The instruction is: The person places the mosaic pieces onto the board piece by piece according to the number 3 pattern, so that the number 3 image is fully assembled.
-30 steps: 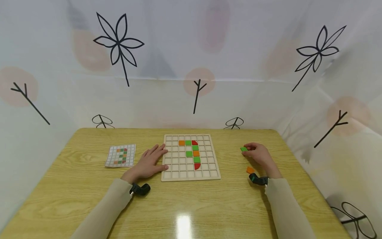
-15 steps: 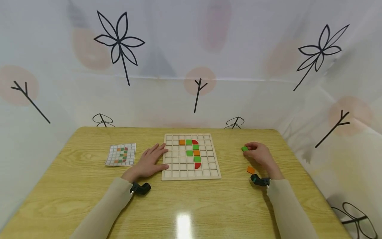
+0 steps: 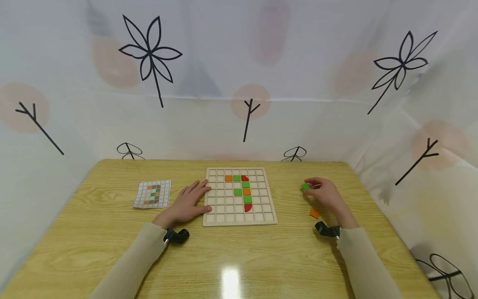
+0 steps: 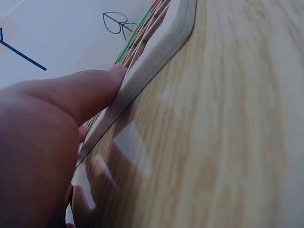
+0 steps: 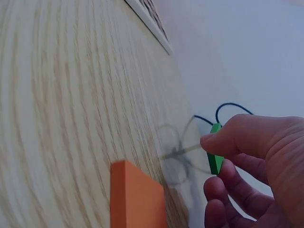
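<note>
A wooden grid board [image 3: 220, 217] lies mid-table, with orange, green and red tiles set in several of its squares. My left hand [image 3: 185, 205] rests with spread, straight fingers on the board's left edge; in the left wrist view the thumb [image 4: 97, 90] presses on the rim. Right of the board, my right hand [image 3: 325, 194] pinches a green tile [image 3: 305, 186] between thumb and fingers. The right wrist view shows this green tile [image 5: 216, 159] held on edge. An orange tile [image 3: 314, 213] lies on the table near the right wrist.
A printed pattern card [image 3: 136, 198] with coloured squares lies left of the left hand. A black wrist camera [image 3: 326, 229] sits close to the orange tile. Behind the wooden table [image 3: 231, 249] stands a white patterned cloth [image 3: 205, 137].
The green tile has turned slightly in the right hand's fingers. The right wrist has shifted a little toward the near right. The left hand stays on the board.
</note>
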{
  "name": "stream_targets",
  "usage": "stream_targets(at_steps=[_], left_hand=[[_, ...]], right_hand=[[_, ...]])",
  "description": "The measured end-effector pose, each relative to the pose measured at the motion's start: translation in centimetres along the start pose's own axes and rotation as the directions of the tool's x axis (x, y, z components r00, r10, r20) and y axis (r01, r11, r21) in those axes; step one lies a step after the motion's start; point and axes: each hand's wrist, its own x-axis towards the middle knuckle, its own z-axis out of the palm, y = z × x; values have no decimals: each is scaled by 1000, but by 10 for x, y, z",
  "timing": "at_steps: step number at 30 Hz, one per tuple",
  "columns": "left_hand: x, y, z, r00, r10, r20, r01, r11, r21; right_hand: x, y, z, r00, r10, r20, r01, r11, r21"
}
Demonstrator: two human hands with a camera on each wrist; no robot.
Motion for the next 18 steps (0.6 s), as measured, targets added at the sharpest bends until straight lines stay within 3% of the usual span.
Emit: stream_targets(at_steps=[9, 18], left_hand=[[0, 0, 0, 1000, -5, 3, 5, 1000, -2], [-1, 2, -1, 1000, -16, 14, 16, 1000, -11]], right_hand=[[-5, -21, 14, 999, -25, 22, 25, 1000, -17], [-10, -39, 41, 985, -149, 84, 152, 988, -30]])
